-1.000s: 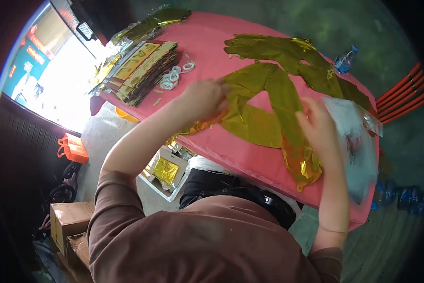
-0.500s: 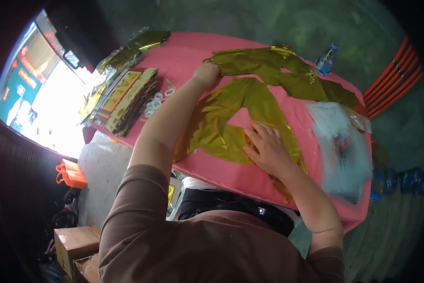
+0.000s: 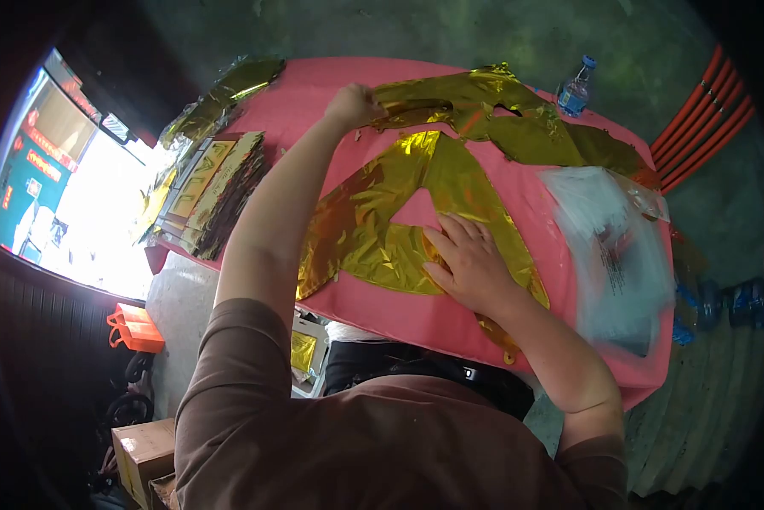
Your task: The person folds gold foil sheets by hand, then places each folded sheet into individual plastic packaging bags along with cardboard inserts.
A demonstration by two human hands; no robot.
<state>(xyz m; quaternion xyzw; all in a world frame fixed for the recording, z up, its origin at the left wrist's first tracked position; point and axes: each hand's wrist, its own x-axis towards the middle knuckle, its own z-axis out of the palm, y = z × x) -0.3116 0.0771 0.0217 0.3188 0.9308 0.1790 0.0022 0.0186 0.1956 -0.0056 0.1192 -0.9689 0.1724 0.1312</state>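
A flat gold foil balloon (image 3: 475, 183) shaped like a letter A lies on the pink-covered table (image 3: 305, 76). My right hand (image 3: 475, 263) rests on it with the fingers spread, beside the triangular opening. Farther back, a second flat gold foil piece (image 3: 526, 144) stretches across the table. My left hand (image 3: 353, 107) is closed at this piece's left end, which is slightly raised and creased; the fingertips are partly hidden. A narrow tail of gold foil (image 3: 506, 348) extends past my right wrist toward the near table edge.
Stacked printed packets (image 3: 216, 187) and plastic-wrapped gold foil (image 3: 250, 76) occupy the left end. Clear plastic bags (image 3: 607, 263) lie at the right. A bottle (image 3: 575, 89) stands near the far edge. Red-orange poles (image 3: 705, 127) are beyond; a cardboard box (image 3: 144, 450) sits on the floor.
My left hand has moved slightly left and away from me, and the far foil's left end looks pulled and more creased. My right hand stays on the A-shaped balloon. The view has shifted a little.
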